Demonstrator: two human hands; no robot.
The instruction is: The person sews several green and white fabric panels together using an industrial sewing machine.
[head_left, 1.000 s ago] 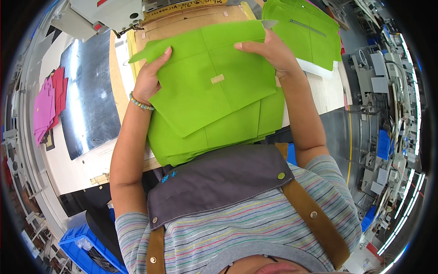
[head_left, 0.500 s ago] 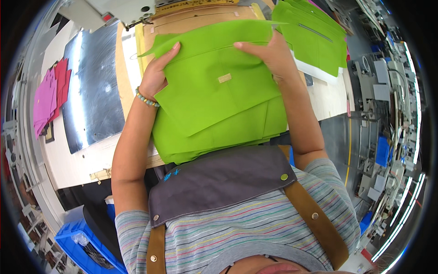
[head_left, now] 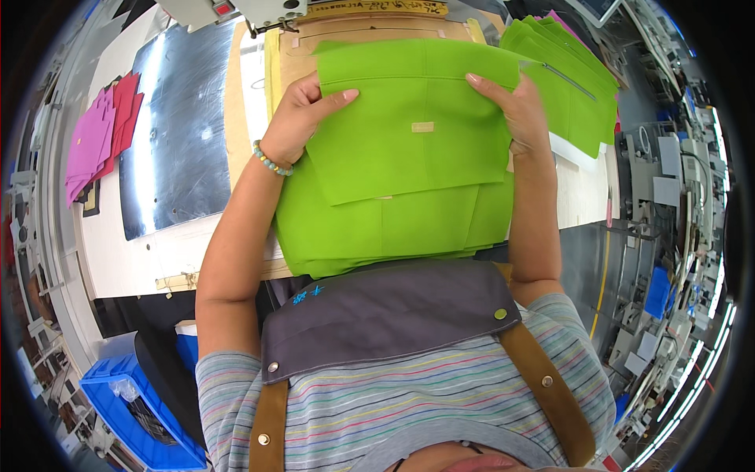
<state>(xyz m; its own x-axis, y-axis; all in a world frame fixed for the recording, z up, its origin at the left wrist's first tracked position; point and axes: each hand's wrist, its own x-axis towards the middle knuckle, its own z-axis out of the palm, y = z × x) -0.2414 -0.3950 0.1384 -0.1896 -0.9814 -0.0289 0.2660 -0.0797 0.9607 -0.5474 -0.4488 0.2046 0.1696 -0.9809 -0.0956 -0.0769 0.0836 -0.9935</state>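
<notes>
Evidently, a green cloth panel (head_left: 409,149) was held up by its two sides, over a green stack (head_left: 354,224) at the near edge of the desk (head_left: 102,252). The left grip (head_left: 303,122) was clasped on the panel's left side, its thumb laid across the front; its fingers were mostly hidden. The right side was pinched by the right grip (head_left: 525,118) in the same way, and the cloth was spread between them. A small pale label (head_left: 422,127) was shown on the panel's front.

A shiny metal sheet (head_left: 177,149) was set at the left, with red pieces (head_left: 126,118) and pink pieces (head_left: 88,149) laid beside it. More green pieces (head_left: 566,106) were piled at the right. A blue crate (head_left: 165,409) was placed below the desk's left end, and a yellow line (head_left: 603,287) was marked on the grey floor (head_left: 574,267).
</notes>
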